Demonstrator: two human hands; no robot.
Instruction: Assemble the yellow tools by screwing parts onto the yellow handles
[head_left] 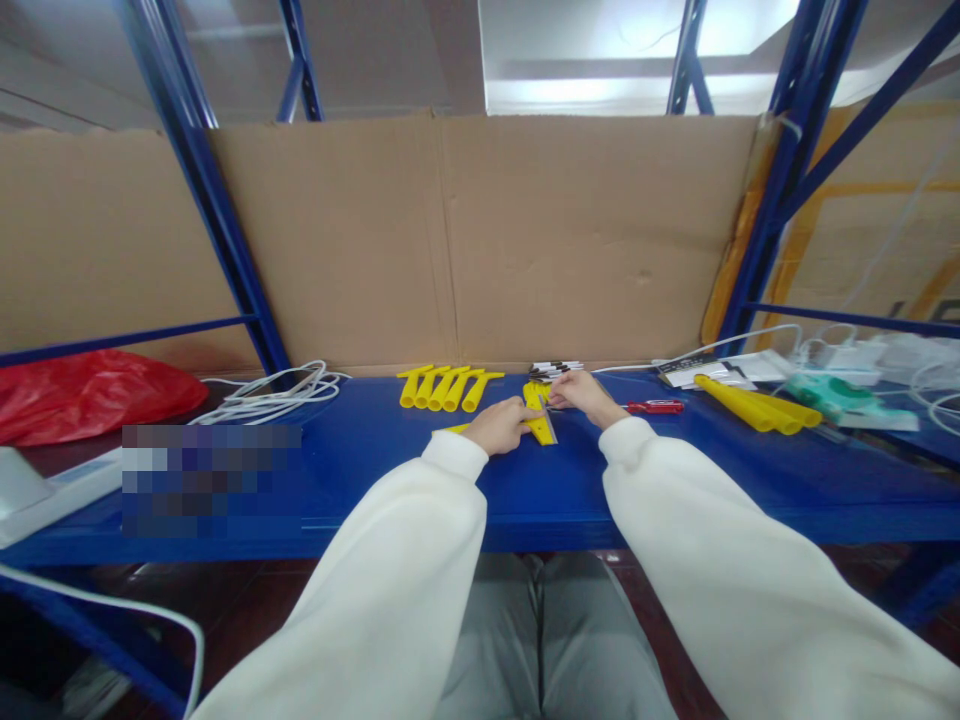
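Observation:
My left hand [501,426] is closed on a yellow scraper [541,430] lying on the blue bench. Its handle sticks out to the left beneath the hand, and a thin pale blade edge shows at the right end. My right hand [583,394] is just beyond the scraper head with thumb and fingertips pinched together; whatever is between them is too small to make out. Small yellow parts lie between the hands, partly covered by the fingers. Behind them is a pile of black-and-white strips [556,368]. A red-handled screwdriver [655,407] lies to the right of my right hand.
Several yellow handles [448,390] stand in a row at the back. More yellow handles [757,405] lie right, near packaging and cables. White coiled cable [281,395], a red bag [97,395] and a power strip [64,500] occupy the left. Cardboard [540,240] closes the back.

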